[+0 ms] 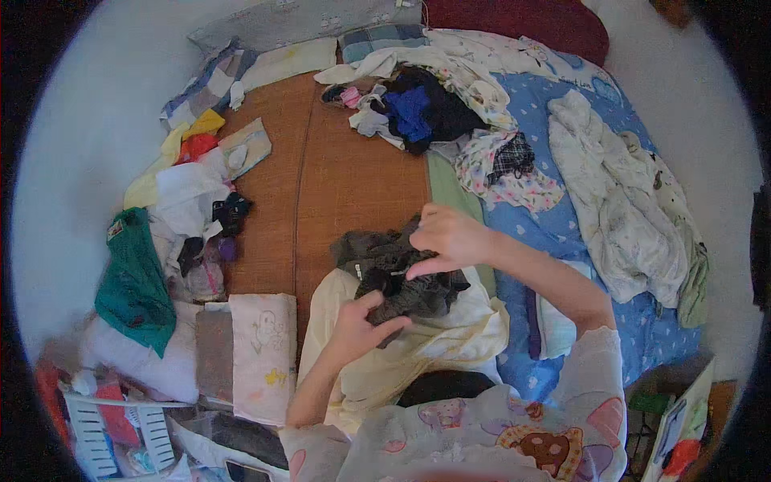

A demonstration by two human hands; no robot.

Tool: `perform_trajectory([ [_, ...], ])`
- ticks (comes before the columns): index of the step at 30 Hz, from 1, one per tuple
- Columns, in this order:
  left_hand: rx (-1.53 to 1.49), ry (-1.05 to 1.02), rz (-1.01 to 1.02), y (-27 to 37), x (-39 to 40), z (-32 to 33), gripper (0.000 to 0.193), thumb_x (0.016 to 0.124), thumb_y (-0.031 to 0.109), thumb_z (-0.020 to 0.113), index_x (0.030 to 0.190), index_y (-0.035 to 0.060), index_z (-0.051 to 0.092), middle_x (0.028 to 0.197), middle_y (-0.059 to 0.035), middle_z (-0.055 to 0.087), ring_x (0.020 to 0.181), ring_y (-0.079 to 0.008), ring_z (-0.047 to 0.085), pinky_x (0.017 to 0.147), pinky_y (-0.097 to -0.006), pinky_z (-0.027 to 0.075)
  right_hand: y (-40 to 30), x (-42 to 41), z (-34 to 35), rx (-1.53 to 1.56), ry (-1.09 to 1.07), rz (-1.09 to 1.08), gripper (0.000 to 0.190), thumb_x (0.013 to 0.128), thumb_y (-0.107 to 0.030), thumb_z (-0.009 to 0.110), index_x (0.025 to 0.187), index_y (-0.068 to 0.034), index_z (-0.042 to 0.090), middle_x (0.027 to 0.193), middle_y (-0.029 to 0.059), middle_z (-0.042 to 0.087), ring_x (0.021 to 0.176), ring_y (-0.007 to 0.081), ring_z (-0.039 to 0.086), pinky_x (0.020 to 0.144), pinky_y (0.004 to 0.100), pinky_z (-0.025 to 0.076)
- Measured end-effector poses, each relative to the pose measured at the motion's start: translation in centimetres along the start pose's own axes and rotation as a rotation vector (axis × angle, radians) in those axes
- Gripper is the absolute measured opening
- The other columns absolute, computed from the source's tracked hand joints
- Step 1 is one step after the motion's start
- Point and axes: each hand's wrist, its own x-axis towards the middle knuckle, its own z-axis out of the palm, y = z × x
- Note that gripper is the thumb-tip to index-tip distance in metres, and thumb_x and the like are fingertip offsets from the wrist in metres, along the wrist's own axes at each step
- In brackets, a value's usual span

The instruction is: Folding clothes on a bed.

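Note:
A crumpled dark grey garment [421, 295] lies in front of me, with a small white tag showing on it. My right hand [449, 241] has its fingers curled on the garment's upper right part, thumb stretched downward. At the lower left edge of the same garment is my left hand [361, 328], thumb and index finger apart against the fabric; whether it grips is hidden. Under the garment spreads a cream cloth [337, 337] with yellowish trim, reaching across my lap.
A brown mat [355, 175] covers the bed's middle. Clothes, including a blue piece [409, 111], are heaped at the back. More clothes line the left, near a green garment [135, 283] and a folded pink towel [262, 355]. A white quilt [620, 205] lies right, on a blue sheet [530, 235].

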Motion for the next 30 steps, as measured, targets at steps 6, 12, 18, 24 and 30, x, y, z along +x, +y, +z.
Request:
perform_trajectory([
  [6, -0.093, 0.103, -0.072, -0.2, 1.1, 0.3, 0.029, 0.070, 0.014, 0.071, 0.071, 0.0003, 0.045, 0.065, -0.0086, 0.050, 0.057, -0.0149, 0.046, 0.052, -0.0280, 0.039, -0.5, 0.3, 0.0, 0.038, -0.065, 0.054, 0.040, 0.075, -0.044, 0.060, 0.063, -0.007, 0.050, 0.057, 0.0079, 0.050, 0.056, 0.0261, 0.051, 0.063, 0.0350, 0.038],
  [12, 0.006, 0.260, 0.206, 0.3, 1.9, -0.1, 0.029, 0.064, 0.003, 0.070, 0.073, 0.0008, 0.043, 0.073, -0.0109, 0.051, 0.065, -0.0239, 0.050, 0.061, -0.0297, 0.040, -1.4, 0.0, 0.0, 0.385, -0.453, 0.342, 0.035, 0.072, -0.038, 0.066, 0.074, -0.006, 0.052, 0.068, 0.0052, 0.052, 0.069, 0.0218, 0.051, 0.069, 0.0338, 0.038],
  [18, -0.058, 0.191, 0.130, -1.0, 1.1, -0.8, 0.029, 0.063, 0.002, 0.070, 0.071, 0.0023, 0.043, 0.065, -0.0079, 0.049, 0.058, -0.0165, 0.045, 0.055, -0.0264, 0.039, -1.7, -0.1, -0.7, 0.528, -0.610, 0.389, 0.029, 0.072, -0.027, 0.067, 0.082, -0.006, 0.049, 0.078, 0.0075, 0.052, 0.077, 0.0230, 0.050, 0.071, 0.0355, 0.038],
  [24, -0.093, 0.189, 0.117, -0.7, 0.8, -1.2, 0.032, 0.065, 0.008, 0.074, 0.069, 0.0039, 0.042, 0.060, -0.0008, 0.044, 0.056, -0.0083, 0.038, 0.048, -0.0228, 0.034, -3.6, -0.2, -0.2, 0.288, -0.212, 0.321, 0.020, 0.072, -0.010, 0.061, 0.081, -0.006, 0.043, 0.078, 0.0097, 0.051, 0.077, 0.0305, 0.049, 0.067, 0.0376, 0.039],
  [30, -0.501, 0.243, -0.014, 0.5, 0.4, -0.4, 0.039, 0.067, 0.008, 0.074, 0.061, 0.0079, 0.035, 0.060, 0.0051, 0.039, 0.055, -0.0056, 0.032, 0.048, -0.0200, 0.029, -4.5, 0.6, -0.3, 0.250, -0.039, 0.375, 0.022, 0.071, -0.005, 0.059, 0.085, -0.007, 0.043, 0.067, 0.0094, 0.052, 0.063, 0.0313, 0.054, 0.054, 0.0397, 0.040],
])
